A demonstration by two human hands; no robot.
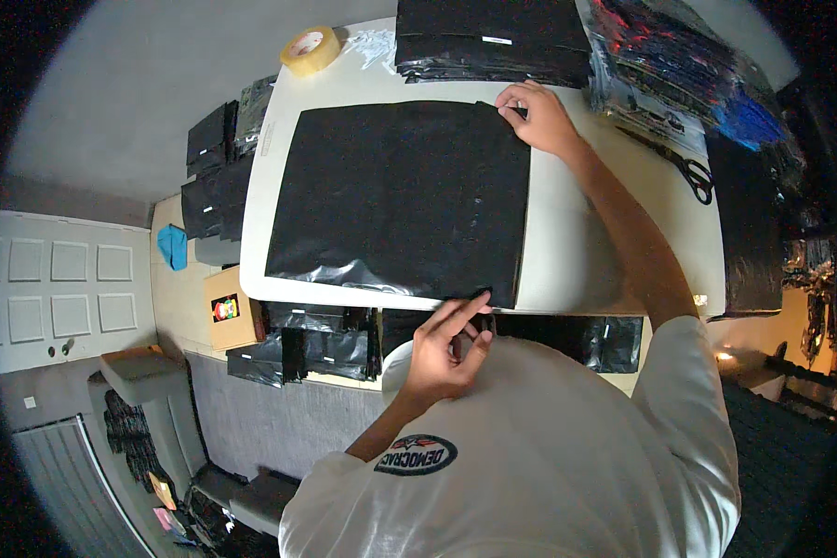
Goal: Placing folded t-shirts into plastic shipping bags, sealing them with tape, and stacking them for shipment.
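A large black plastic sheet (395,191), possibly a flat bag, lies spread on the white table (567,251). At its far right corner my right hand (538,116) is closed, with fingertips and thumb pinching the edge. My left hand (446,349) is at the near right corner, by the table's front edge. Its fingertips are on the plastic there and seem to grip the corner, while the thumb sits lower. The sheet's near edge looks slightly wrinkled and shiny.
Behind the sheet sit a stack of folded black plastic (493,42) and a roll of tape (310,50). Black-handled scissors (688,172) lie at right, near heaped plastic packs (688,65). Left of the table are more black packs (216,177) and a cardboard box (228,312).
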